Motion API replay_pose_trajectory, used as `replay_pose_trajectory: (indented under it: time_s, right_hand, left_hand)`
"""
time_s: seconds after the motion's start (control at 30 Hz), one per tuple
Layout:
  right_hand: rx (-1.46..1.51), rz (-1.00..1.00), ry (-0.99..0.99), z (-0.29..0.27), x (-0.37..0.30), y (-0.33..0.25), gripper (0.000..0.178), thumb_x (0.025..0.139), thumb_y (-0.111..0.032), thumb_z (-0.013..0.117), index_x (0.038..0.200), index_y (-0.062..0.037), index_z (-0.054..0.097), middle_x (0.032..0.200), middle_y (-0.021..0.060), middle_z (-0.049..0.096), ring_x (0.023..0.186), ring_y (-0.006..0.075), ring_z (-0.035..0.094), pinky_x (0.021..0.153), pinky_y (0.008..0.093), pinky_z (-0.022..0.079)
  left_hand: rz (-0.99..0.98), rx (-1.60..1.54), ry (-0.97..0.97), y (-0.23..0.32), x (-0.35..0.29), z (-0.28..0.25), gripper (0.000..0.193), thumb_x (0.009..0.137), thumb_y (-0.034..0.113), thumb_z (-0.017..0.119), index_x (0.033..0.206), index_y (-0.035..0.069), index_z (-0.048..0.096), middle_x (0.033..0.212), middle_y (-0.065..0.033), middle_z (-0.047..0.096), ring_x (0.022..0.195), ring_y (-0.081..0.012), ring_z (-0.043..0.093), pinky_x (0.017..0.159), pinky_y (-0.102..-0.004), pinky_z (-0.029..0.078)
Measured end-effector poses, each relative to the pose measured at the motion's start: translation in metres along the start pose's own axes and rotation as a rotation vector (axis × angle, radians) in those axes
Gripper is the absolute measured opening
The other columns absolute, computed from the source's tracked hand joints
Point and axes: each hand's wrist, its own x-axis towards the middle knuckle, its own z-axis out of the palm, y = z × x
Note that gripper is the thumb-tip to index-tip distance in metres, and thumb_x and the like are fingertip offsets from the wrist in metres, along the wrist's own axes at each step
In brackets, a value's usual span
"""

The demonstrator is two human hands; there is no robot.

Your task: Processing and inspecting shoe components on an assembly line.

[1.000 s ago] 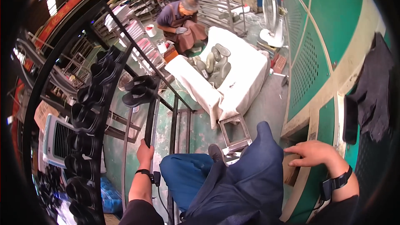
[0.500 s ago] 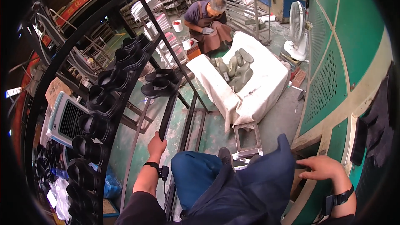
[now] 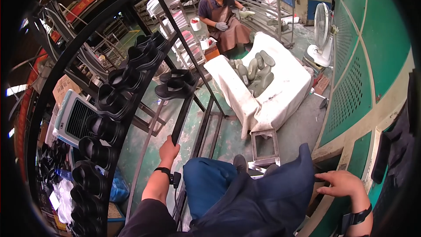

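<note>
My left hand (image 3: 169, 150) is closed round the end of a black metal rail (image 3: 181, 120) on a shoe rack. One pair of black shoes (image 3: 172, 89) sits farther along that rail. Several more black shoes (image 3: 115, 102) stand in a slanting row on the rack's left side. On the right, my right hand (image 3: 342, 183) has its thumb and forefinger apart, with nothing seen in it. It is beside an opening in the green machine panel (image 3: 353, 101), near the edge of my dark blue apron (image 3: 276, 188). Whether its fingertips touch anything, I cannot tell.
Ahead, a white cloth-covered bin (image 3: 287, 72) holds several grey-green soles (image 3: 262, 81). A metal stool frame (image 3: 265, 145) stands before it. A gloved co-worker (image 3: 226, 19) sits behind, one arm toward a metal rack. A white fan (image 3: 322, 30) and an air cooler (image 3: 78, 120) flank the space.
The co-worker has straightened up from bending and now reaches an arm out toward the metal rack, holding a pale piece. The view has shifted slightly. My hands keep their places.
</note>
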Motion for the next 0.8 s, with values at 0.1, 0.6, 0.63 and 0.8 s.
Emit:
replay_pose_trajectory:
  time_s: [0.1,0.6,0.63,0.8]
  right_hand:
    - [-0.021,-0.020,0.011,0.0000,0.0003,-0.0004,0.066,0.092,-0.055,0.061,0.141,-0.0105,0.057,0.114,0.0192,0.068,0.107,0.0383,0.065,0.091,0.0442,0.052]
    - [0.019,0.014,0.011,-0.0011,0.0045,0.0012,0.065,0.090,-0.053,0.065,0.140,-0.0116,0.058,0.111,0.0192,0.069,0.102,0.0381,0.067,0.088,0.0438,0.053]
    - [0.042,-0.005,0.012,-0.0011,0.0048,0.0006,0.065,0.090,-0.053,0.065,0.140,-0.0116,0.058,0.111,0.0192,0.069,0.102,0.0381,0.067,0.088,0.0438,0.053]
    - [0.020,0.012,0.011,-0.0005,0.0035,-0.0004,0.066,0.090,-0.054,0.065,0.140,-0.0115,0.058,0.111,0.0196,0.069,0.102,0.0385,0.067,0.088,0.0437,0.053]
  left_hand:
    - [0.002,-0.007,0.009,-0.0003,-0.0002,0.0005,0.053,0.079,0.030,0.064,0.128,0.011,0.053,0.094,-0.0202,0.073,0.086,-0.0416,0.071,0.076,-0.0536,0.056]
    - [-0.008,0.000,-0.002,0.0007,0.0002,0.0009,0.053,0.080,0.029,0.063,0.129,0.012,0.052,0.094,-0.0197,0.072,0.086,-0.0412,0.071,0.076,-0.0536,0.056]
    - [-0.001,-0.005,-0.003,0.0006,0.0004,0.0012,0.053,0.080,0.029,0.063,0.129,0.012,0.052,0.094,-0.0197,0.072,0.086,-0.0412,0.071,0.076,-0.0536,0.056]
    - [-0.009,0.009,0.008,-0.0006,0.0003,0.0017,0.054,0.080,0.029,0.063,0.131,0.012,0.052,0.094,-0.0196,0.073,0.086,-0.0413,0.071,0.076,-0.0531,0.056]
